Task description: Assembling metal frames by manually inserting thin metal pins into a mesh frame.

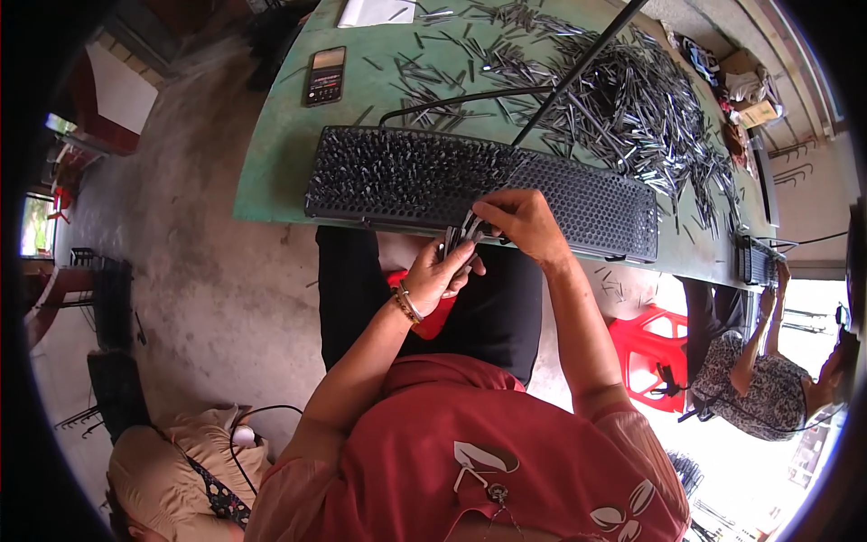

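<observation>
My left hand (438, 273) is closed round a small bunch of thin dark sticks (452, 242), just off the table's near edge. Above it, my right hand (524, 222) pinches the upper end of one slim stick at the bunch. What exactly these sticks are is too small to tell. Directly beyond both hands lies a long black rack (587, 197) full of round holes. Its left part is crowded with upright sticks (397, 172), while the holes on the right side show bare.
A large heap of loose dark sticks (632, 99) covers the green table (280, 172). A phone (326, 76) lies at the far left, near white paper (377, 12). A black rod (578, 72) slants above the rack. Another person (754, 384) works at the right; one more (185, 465) is behind-left. A red stool (652, 352) stands right.
</observation>
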The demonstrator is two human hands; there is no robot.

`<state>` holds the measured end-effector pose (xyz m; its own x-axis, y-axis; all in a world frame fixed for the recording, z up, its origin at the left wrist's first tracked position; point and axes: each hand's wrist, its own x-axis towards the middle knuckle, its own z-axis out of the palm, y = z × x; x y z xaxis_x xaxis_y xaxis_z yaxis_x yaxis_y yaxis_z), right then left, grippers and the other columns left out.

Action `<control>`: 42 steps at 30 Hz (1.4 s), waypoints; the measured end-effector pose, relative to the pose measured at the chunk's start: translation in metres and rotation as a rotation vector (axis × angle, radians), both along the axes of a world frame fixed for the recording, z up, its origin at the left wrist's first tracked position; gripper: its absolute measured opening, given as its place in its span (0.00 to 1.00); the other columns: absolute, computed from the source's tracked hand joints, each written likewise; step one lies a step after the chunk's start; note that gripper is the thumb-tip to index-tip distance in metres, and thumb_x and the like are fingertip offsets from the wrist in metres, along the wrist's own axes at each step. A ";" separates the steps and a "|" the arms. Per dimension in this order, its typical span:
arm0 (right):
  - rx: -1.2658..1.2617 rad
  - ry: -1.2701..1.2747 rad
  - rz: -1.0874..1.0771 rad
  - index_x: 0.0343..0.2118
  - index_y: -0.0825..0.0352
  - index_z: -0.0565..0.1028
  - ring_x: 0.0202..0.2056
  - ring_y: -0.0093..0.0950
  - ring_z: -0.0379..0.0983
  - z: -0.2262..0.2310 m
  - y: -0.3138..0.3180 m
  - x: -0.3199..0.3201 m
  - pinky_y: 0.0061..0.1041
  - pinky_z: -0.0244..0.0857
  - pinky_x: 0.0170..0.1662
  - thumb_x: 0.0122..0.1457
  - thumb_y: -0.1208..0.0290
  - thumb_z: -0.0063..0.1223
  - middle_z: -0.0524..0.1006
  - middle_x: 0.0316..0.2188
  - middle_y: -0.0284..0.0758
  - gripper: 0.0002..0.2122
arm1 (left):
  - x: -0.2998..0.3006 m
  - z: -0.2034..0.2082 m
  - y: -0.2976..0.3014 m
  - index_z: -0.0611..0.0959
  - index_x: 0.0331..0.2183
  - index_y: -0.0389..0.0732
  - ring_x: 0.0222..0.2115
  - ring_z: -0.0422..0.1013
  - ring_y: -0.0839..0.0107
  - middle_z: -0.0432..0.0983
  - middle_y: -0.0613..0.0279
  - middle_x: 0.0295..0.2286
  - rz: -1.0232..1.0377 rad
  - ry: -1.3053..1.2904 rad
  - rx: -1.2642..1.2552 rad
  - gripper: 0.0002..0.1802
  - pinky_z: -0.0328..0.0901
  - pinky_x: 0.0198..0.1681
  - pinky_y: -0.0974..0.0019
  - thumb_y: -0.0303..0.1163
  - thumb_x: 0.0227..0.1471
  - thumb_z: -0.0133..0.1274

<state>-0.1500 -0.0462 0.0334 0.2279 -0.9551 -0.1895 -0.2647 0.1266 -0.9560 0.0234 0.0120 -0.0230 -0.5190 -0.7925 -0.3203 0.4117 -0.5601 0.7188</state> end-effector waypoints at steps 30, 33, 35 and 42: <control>-0.685 0.110 0.141 0.33 0.70 0.77 0.35 0.34 0.74 -0.006 -0.036 0.023 0.26 0.68 0.38 0.53 0.74 0.54 0.77 0.32 0.39 0.07 | 0.007 -0.005 0.010 0.75 0.42 0.44 0.13 0.54 0.87 0.73 0.67 0.22 0.064 -0.020 0.089 0.14 0.45 0.13 0.83 0.41 0.58 0.45; -0.736 0.121 0.198 0.33 0.70 0.77 0.36 0.34 0.75 -0.012 -0.037 0.021 0.27 0.68 0.39 0.53 0.74 0.54 0.77 0.33 0.39 0.07 | 0.007 -0.004 0.010 0.75 0.42 0.43 0.13 0.54 0.87 0.73 0.67 0.23 0.061 -0.017 0.100 0.15 0.46 0.13 0.83 0.41 0.58 0.45; -0.711 0.133 0.202 0.33 0.70 0.77 0.35 0.36 0.74 -0.014 -0.034 0.021 0.27 0.68 0.40 0.52 0.75 0.55 0.77 0.33 0.39 0.07 | 0.006 -0.004 0.009 0.75 0.42 0.43 0.13 0.54 0.87 0.73 0.67 0.23 0.064 -0.010 0.102 0.15 0.46 0.13 0.83 0.41 0.58 0.45; -0.893 0.360 0.265 0.34 0.70 0.77 0.39 0.36 0.72 -0.008 -0.026 0.023 0.27 0.67 0.41 0.51 0.77 0.55 0.74 0.38 0.39 0.08 | 0.007 -0.004 0.009 0.75 0.42 0.43 0.13 0.55 0.87 0.73 0.68 0.22 0.060 -0.006 0.070 0.15 0.47 0.13 0.83 0.41 0.58 0.45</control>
<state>-0.1271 -0.0726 0.0252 0.5240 -0.7080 0.4735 -0.4732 -0.7042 -0.5293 0.0305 0.0207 -0.0273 -0.4693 -0.7978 -0.3786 0.4421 -0.5834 0.6813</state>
